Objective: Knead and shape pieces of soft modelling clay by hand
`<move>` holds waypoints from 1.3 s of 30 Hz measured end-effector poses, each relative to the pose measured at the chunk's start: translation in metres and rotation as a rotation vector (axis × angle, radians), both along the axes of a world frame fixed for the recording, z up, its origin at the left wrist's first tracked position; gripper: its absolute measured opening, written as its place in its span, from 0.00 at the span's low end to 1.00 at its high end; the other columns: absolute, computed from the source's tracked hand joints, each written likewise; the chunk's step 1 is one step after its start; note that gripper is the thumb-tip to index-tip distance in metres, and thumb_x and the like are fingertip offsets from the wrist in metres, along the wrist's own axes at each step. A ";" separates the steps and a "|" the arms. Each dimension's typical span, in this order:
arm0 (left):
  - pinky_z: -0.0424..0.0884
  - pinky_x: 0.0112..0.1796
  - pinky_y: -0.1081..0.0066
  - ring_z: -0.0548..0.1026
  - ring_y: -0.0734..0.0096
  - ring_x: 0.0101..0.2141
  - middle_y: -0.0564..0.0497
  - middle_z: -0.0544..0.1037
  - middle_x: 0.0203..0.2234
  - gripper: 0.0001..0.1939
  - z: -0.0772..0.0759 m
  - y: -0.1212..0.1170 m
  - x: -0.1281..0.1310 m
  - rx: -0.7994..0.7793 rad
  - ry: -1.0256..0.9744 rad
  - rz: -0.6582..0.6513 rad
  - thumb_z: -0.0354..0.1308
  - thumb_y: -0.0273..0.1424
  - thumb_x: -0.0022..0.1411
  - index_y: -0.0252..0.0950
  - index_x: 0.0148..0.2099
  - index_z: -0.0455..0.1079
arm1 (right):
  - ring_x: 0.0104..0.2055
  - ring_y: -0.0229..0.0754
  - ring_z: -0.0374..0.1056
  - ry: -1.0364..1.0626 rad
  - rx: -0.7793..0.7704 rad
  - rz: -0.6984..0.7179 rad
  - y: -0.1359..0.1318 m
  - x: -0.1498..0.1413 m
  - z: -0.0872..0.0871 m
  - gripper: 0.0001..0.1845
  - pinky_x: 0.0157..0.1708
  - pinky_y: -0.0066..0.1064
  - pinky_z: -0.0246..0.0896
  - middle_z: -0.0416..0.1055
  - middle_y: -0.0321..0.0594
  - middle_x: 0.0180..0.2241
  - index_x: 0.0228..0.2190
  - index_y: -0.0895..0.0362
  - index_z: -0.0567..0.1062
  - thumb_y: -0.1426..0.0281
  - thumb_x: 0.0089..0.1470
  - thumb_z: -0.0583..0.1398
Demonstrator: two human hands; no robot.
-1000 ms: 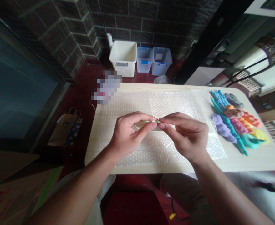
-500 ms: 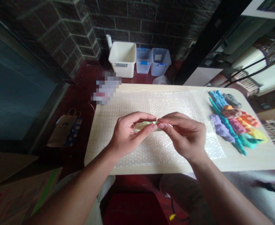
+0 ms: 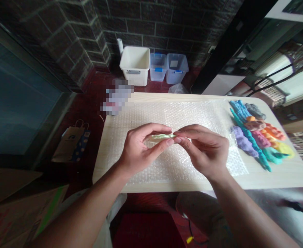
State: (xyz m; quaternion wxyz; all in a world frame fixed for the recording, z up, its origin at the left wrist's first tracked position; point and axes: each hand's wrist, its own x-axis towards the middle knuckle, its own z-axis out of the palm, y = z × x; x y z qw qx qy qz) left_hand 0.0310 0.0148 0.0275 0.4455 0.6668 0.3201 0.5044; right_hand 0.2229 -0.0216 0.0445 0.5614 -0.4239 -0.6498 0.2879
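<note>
Both hands meet above the middle of the table, closed on a flattened piece of pale green modelling clay (image 3: 161, 136). My left hand (image 3: 142, 146) has its thumb in front and fingers behind, with the clay between them. My right hand (image 3: 205, 144) pinches the clay's right end between thumb and fingertips. Much of the piece is hidden by the fingers. Under the hands lies a sheet of bubble wrap (image 3: 151, 165). To the right rest several coloured clay lumps, among them a purple one (image 3: 244, 141) and a long teal roll (image 3: 254, 144).
The pale wooden table (image 3: 283, 175) has rounded corners. A pixelated item (image 3: 117, 98) sits at its back left corner. Beyond stand a cream bin (image 3: 135, 65) and two clear boxes, one clear box (image 3: 177, 69) at the right. Paper bags (image 3: 68, 143) stand on the left floor.
The pale green clay has tilted slightly and shows a thinner edge between the fingers. My right hand has shifted very slightly to the right.
</note>
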 end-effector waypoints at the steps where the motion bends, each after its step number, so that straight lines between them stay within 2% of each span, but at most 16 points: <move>1: 0.81 0.44 0.68 0.84 0.64 0.41 0.47 0.86 0.40 0.09 0.000 0.000 0.000 -0.012 -0.006 0.001 0.72 0.31 0.64 0.38 0.47 0.82 | 0.38 0.41 0.78 0.006 -0.004 -0.006 0.000 0.000 0.000 0.16 0.38 0.36 0.72 0.84 0.37 0.37 0.41 0.48 0.87 0.81 0.57 0.70; 9: 0.80 0.42 0.68 0.84 0.65 0.39 0.47 0.86 0.37 0.03 0.001 0.001 -0.002 0.023 0.007 0.001 0.70 0.31 0.66 0.38 0.42 0.83 | 0.38 0.41 0.78 0.041 -0.041 0.057 0.001 -0.002 -0.003 0.14 0.39 0.36 0.73 0.83 0.37 0.37 0.41 0.49 0.87 0.79 0.57 0.71; 15: 0.80 0.44 0.67 0.84 0.64 0.42 0.46 0.86 0.41 0.10 0.001 0.000 0.000 -0.068 -0.021 -0.031 0.71 0.33 0.64 0.38 0.47 0.81 | 0.37 0.41 0.78 0.032 -0.036 -0.001 0.001 -0.001 0.001 0.12 0.37 0.35 0.73 0.83 0.37 0.36 0.39 0.49 0.87 0.79 0.58 0.70; 18: 0.80 0.43 0.68 0.84 0.64 0.41 0.47 0.86 0.38 0.06 0.000 0.001 -0.001 -0.036 -0.007 -0.001 0.71 0.32 0.64 0.38 0.44 0.82 | 0.38 0.42 0.78 0.041 -0.048 -0.002 0.001 -0.001 0.000 0.10 0.38 0.36 0.73 0.83 0.38 0.36 0.39 0.50 0.87 0.77 0.58 0.71; 22: 0.80 0.42 0.67 0.83 0.64 0.40 0.46 0.86 0.38 0.05 0.000 0.002 -0.001 -0.005 -0.021 0.032 0.71 0.33 0.64 0.39 0.43 0.83 | 0.41 0.44 0.77 0.071 -0.078 0.017 0.002 -0.001 -0.003 0.14 0.40 0.38 0.73 0.83 0.41 0.39 0.44 0.50 0.86 0.75 0.56 0.72; 26: 0.81 0.43 0.66 0.84 0.63 0.40 0.46 0.86 0.38 0.06 0.000 0.002 -0.001 -0.028 -0.015 0.023 0.71 0.34 0.64 0.39 0.42 0.83 | 0.39 0.43 0.78 0.029 -0.059 0.032 0.002 0.001 -0.003 0.11 0.40 0.38 0.73 0.83 0.39 0.37 0.41 0.50 0.86 0.76 0.58 0.71; 30: 0.81 0.45 0.66 0.84 0.62 0.42 0.45 0.86 0.41 0.11 0.000 0.001 0.001 -0.078 -0.043 -0.011 0.71 0.35 0.64 0.38 0.47 0.82 | 0.38 0.44 0.77 0.012 -0.046 -0.019 0.001 0.001 -0.001 0.08 0.39 0.39 0.73 0.83 0.39 0.36 0.39 0.50 0.86 0.74 0.58 0.72; 35: 0.80 0.40 0.68 0.83 0.65 0.38 0.46 0.84 0.36 0.06 0.000 0.001 0.000 -0.054 -0.036 0.001 0.69 0.34 0.66 0.38 0.42 0.82 | 0.38 0.42 0.77 0.031 -0.070 0.026 0.001 0.000 -0.001 0.08 0.39 0.37 0.73 0.83 0.39 0.36 0.40 0.51 0.85 0.75 0.59 0.71; 39: 0.79 0.41 0.68 0.82 0.66 0.38 0.47 0.84 0.36 0.05 0.000 0.001 -0.001 -0.038 -0.012 0.004 0.68 0.33 0.67 0.38 0.42 0.81 | 0.38 0.43 0.78 0.020 -0.087 0.034 0.001 0.000 -0.002 0.07 0.39 0.38 0.73 0.83 0.39 0.36 0.39 0.52 0.86 0.75 0.59 0.71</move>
